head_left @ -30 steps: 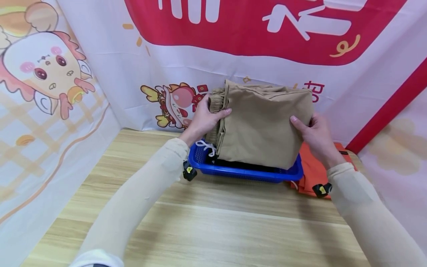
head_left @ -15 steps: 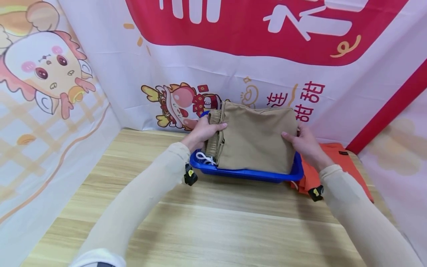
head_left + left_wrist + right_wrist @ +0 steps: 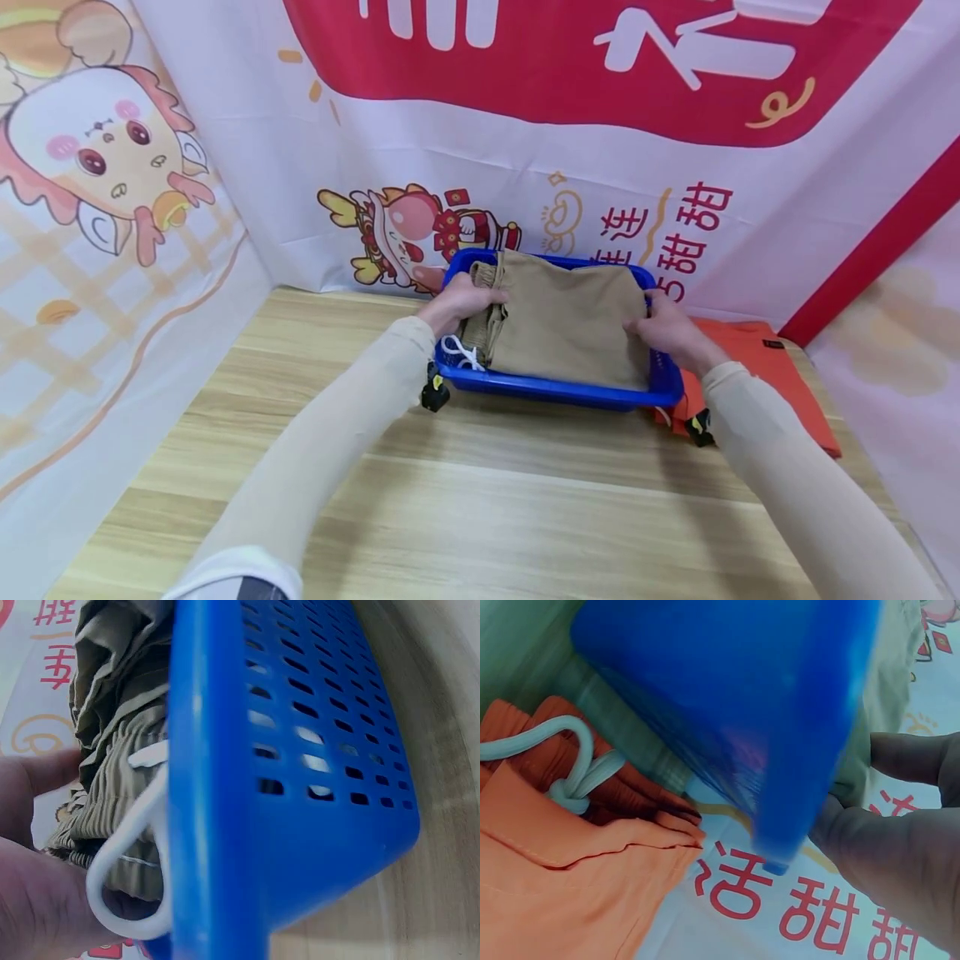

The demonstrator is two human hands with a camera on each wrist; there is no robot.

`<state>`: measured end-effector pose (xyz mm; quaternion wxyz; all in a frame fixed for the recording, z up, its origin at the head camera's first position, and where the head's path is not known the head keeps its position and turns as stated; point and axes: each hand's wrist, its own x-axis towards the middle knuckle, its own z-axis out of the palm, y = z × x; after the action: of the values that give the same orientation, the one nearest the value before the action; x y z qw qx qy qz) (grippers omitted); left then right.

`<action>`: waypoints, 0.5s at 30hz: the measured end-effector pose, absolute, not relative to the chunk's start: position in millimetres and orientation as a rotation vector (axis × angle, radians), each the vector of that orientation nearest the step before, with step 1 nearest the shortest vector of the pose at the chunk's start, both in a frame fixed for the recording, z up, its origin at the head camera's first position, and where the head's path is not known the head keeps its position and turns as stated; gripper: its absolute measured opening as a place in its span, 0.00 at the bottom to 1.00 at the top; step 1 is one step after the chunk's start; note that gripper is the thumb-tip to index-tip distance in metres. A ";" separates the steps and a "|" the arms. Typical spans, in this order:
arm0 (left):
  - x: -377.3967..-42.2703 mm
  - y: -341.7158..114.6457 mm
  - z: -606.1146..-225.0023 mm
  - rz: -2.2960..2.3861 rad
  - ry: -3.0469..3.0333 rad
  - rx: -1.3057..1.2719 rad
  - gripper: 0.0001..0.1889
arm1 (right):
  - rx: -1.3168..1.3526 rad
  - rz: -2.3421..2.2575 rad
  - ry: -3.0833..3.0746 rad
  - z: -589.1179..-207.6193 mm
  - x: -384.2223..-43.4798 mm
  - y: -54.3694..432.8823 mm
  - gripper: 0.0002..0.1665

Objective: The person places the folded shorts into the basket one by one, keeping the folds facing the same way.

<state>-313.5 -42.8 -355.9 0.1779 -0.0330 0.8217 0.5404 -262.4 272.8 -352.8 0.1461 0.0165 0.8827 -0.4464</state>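
Note:
Folded khaki shorts (image 3: 562, 321) with an elastic waistband lie flat in a blue plastic basket (image 3: 551, 389), their top layer near rim height. My left hand (image 3: 461, 300) grips the waistband end, thumb on top and fingers underneath. At the opposite end, my right hand (image 3: 670, 327) pinches the edge of the shorts beside the basket's right wall. In the left wrist view, a white drawstring (image 3: 124, 877) loops out from the waistband (image 3: 120, 787) next to the perforated basket wall (image 3: 322, 735). The right wrist view shows the right thumb and a finger (image 3: 907, 756) on the khaki cloth.
A folded orange garment (image 3: 772, 383) with a white cord lies right of the basket, partly behind the right forearm. Printed cloth walls (image 3: 570, 150) stand behind and at both sides. The wooden tabletop (image 3: 480, 500) stretches toward me.
Both hands have lowered the khaki shorts from above the basket down into it. The shorts went from tilted upright to lying flat, and the right hand moved down and left.

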 end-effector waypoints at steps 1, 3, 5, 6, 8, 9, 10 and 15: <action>-313.5 -43.5 -355.9 1.502 2.336 -0.076 0.42 | 0.035 -1.261 2.553 -354.1 -262.7 272.7 0.44; -313.3 -44.6 -356.3 1.445 2.352 -0.044 0.48 | 0.010 -1.209 2.587 -356.3 -262.9 271.3 0.44; -313.2 -44.9 -357.0 1.388 2.393 -0.001 0.55 | -0.018 -1.150 2.633 -358.2 -262.9 269.8 0.45; -313.1 -44.6 -357.7 1.355 2.420 0.021 0.58 | -0.033 -1.112 2.659 -359.0 -262.7 269.2 0.45; -312.0 -43.3 -358.9 1.282 2.482 0.068 0.61 | -0.059 -1.038 2.706 -360.0 -262.2 267.6 0.45; -311.0 -42.4 -359.6 1.229 2.534 0.100 0.62 | -0.077 -1.000 2.728 -360.4 -261.9 267.3 0.45; -310.4 -41.5 -360.6 1.172 2.588 0.131 0.62 | -0.094 -0.963 2.749 -360.5 -261.4 267.0 0.45; -305.1 -37.2 -357.7 0.909 2.796 0.220 0.59 | -0.203 -0.808 2.845 -353.7 -256.9 265.5 0.45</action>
<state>-305.1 -37.2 -357.7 0.0965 0.0742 0.9439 0.3070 -256.9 265.5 -353.7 0.0884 -0.0681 0.9559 -0.2716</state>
